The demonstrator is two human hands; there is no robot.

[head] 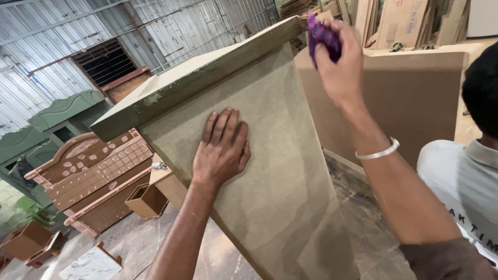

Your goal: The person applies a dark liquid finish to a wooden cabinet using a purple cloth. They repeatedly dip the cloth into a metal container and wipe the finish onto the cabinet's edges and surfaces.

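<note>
1. Head view: board [275, 171] is standing tilted in front of the person, its thick green-stained top edge running up to the right.
2. The left hand [222, 148] is lying flat on the board's face, fingers [228, 124] released and spread.
3. The right hand [340, 65] is clenching a purple cloth [322, 36] at the board's upper right corner.
4. A second person's pale shirt [461, 181] is showing at the right.

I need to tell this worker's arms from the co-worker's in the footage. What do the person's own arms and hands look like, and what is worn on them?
Both hands are bare, without gloves. The left hand has no ring or band showing, and its forearm is uncovered. The right hand has a thin silver bangle around the wrist, and a dark brown sleeve covers the upper arm.
</note>
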